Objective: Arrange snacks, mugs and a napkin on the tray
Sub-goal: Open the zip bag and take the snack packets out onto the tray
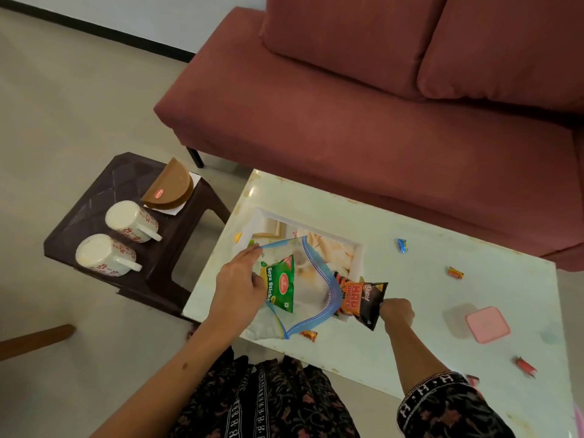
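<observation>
A white printed tray (356, 257) lies on the pale table (410, 279). Over it my left hand (240, 284) grips the rim of a clear zip bag (311, 295) with a blue seal, holding its mouth wide. A green Soya Sticks packet (282, 284) sits inside the bag. My right hand (397, 312) pinches the corner of a black and orange Mad Angles packet (361, 300), which hangs at the bag's right edge over the tray. Two white floral mugs (131, 221) (104, 254) lie on their sides on a dark stool (94, 197) to the left.
A brown napkin holder (169, 188) stands at the stool's back. Small wrapped candies (402, 245) (455, 273) (309, 335) (525, 365) are scattered on the table. A pink-lidded box (486, 324) sits at the right. A maroon sofa (347, 105) runs behind the table.
</observation>
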A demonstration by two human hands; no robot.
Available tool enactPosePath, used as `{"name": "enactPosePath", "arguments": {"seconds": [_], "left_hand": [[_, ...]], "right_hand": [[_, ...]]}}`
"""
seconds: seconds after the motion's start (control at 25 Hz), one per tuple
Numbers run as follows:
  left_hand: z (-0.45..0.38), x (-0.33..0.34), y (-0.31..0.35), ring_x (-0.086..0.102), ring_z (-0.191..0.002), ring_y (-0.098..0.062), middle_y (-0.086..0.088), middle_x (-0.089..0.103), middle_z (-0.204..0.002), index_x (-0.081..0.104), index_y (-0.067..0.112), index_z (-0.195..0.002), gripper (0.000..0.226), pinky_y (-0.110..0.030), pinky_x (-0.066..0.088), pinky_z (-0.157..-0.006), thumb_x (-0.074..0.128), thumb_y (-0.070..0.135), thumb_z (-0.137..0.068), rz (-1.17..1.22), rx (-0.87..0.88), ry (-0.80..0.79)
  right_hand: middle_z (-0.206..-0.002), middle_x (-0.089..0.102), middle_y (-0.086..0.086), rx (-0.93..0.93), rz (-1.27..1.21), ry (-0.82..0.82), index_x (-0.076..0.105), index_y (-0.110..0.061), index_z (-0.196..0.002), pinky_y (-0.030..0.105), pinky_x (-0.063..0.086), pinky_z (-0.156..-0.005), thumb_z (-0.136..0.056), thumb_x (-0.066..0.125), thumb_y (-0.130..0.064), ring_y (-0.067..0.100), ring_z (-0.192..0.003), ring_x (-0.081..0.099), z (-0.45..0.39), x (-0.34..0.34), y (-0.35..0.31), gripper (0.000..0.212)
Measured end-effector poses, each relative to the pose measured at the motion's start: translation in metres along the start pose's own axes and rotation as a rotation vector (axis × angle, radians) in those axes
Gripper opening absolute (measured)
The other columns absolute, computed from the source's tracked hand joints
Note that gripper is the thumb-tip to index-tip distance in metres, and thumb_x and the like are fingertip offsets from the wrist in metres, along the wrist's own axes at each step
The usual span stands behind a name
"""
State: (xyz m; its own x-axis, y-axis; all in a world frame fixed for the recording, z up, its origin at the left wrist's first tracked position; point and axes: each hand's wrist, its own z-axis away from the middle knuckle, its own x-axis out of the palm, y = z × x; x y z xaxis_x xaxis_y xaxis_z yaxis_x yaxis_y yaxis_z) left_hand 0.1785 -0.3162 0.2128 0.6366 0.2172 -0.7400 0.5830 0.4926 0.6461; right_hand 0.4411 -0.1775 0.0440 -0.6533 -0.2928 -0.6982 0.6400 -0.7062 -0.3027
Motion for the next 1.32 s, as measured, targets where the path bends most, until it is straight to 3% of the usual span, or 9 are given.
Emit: {"name": "enactPosePath", "arguments": {"seconds": [0.16,0.32,0.4,0.52,0.64,0.84,0.96,1.08,1.32], "left_hand": [[0.000,0.002,0.000,0.063,-0.102,-0.028,-0.005,0.052,-0.138,0.050,0.007,-0.131,0.049,-0.031,0.049,-0.093,0.047,-0.003,-0.083,-0.010,0.027,-0.006],[-0.002,0.006,0.002,0.059,-0.112,-0.024,-0.006,0.051,-0.139,0.048,0.007,-0.132,0.050,-0.034,0.047,-0.099,0.048,-0.003,-0.083,-0.014,0.050,-0.025],[-0.002,0.008,0.003,0.055,-0.117,-0.021,-0.006,0.051,-0.139,0.047,0.008,-0.133,0.050,-0.035,0.046,-0.101,0.049,-0.002,-0.084,-0.012,0.062,-0.034],[-0.002,0.010,0.006,0.051,-0.123,-0.019,-0.004,0.050,-0.140,0.047,0.010,-0.133,0.050,-0.031,0.043,-0.104,0.049,0.000,-0.085,-0.026,0.082,-0.029],[-0.001,0.010,0.007,0.049,-0.126,-0.017,-0.004,0.049,-0.141,0.047,0.009,-0.133,0.050,-0.029,0.039,-0.107,0.047,-0.002,-0.084,-0.023,0.104,-0.022],[0.004,0.011,0.005,0.047,-0.127,-0.015,-0.003,0.050,-0.140,0.048,0.010,-0.133,0.050,-0.029,0.037,-0.109,0.047,-0.002,-0.084,-0.019,0.131,-0.038],[0.002,0.010,0.001,0.047,-0.128,-0.016,-0.004,0.049,-0.141,0.046,0.010,-0.133,0.052,-0.025,0.033,-0.108,0.047,-0.003,-0.083,-0.040,0.144,-0.036],[-0.003,0.012,-0.002,0.045,-0.130,-0.016,-0.004,0.046,-0.143,0.043,0.009,-0.136,0.054,-0.023,0.033,-0.106,0.050,-0.002,-0.083,-0.097,0.161,-0.053],[-0.015,0.018,-0.008,0.043,-0.131,-0.018,-0.004,0.043,-0.146,0.041,0.010,-0.137,0.060,-0.023,0.033,-0.106,0.050,-0.005,-0.080,-0.154,0.114,-0.069]], "right_hand": [[-0.112,0.066,0.018,-0.168,-0.228,0.154,0.064,-0.002,-0.110,0.034,0.046,-0.087,-0.089,0.057,-0.017,0.034,-0.108,0.061,0.035,-0.016,-0.036,0.026],[-0.075,0.072,-0.004,-0.670,-0.803,0.205,0.063,-0.033,-0.081,0.025,0.055,-0.068,-0.084,0.057,-0.025,0.011,-0.068,0.067,0.129,-0.034,-0.073,0.010],[-0.068,0.070,-0.010,-0.795,-0.586,-0.042,0.065,-0.036,-0.074,0.023,0.054,-0.063,-0.080,0.057,-0.029,0.009,-0.064,0.067,0.165,-0.023,-0.078,0.012],[-0.100,0.071,0.005,-0.699,0.075,-0.422,0.071,-0.020,-0.094,0.037,0.050,-0.080,-0.083,0.063,-0.028,0.021,-0.093,0.066,0.176,0.010,-0.083,0.016],[-0.111,0.062,0.020,-0.481,0.362,-0.480,0.060,0.000,-0.111,0.038,0.050,-0.085,-0.084,0.062,-0.020,0.029,-0.100,0.061,0.161,0.036,-0.092,0.034],[-0.081,0.055,0.009,-0.466,0.291,-0.367,0.052,-0.006,-0.079,0.029,0.037,-0.066,-0.084,0.058,-0.015,0.026,-0.081,0.052,0.150,0.061,-0.097,0.012],[-0.100,0.067,0.013,-0.520,0.321,-0.247,0.064,0.000,-0.099,0.028,0.041,-0.067,-0.087,0.060,-0.021,0.029,-0.096,0.064,0.152,0.067,-0.097,0.025],[-0.095,0.073,0.015,-0.613,0.317,-0.212,0.072,-0.003,-0.095,0.025,0.041,-0.061,-0.086,0.063,-0.020,0.027,-0.090,0.068,0.164,0.060,-0.102,0.021],[-0.057,0.070,-0.006,-0.789,-0.031,-0.255,0.078,-0.021,-0.066,0.020,0.050,-0.057,-0.067,0.078,-0.012,0.006,-0.057,0.063,0.200,-0.051,-0.118,0.009]]}}
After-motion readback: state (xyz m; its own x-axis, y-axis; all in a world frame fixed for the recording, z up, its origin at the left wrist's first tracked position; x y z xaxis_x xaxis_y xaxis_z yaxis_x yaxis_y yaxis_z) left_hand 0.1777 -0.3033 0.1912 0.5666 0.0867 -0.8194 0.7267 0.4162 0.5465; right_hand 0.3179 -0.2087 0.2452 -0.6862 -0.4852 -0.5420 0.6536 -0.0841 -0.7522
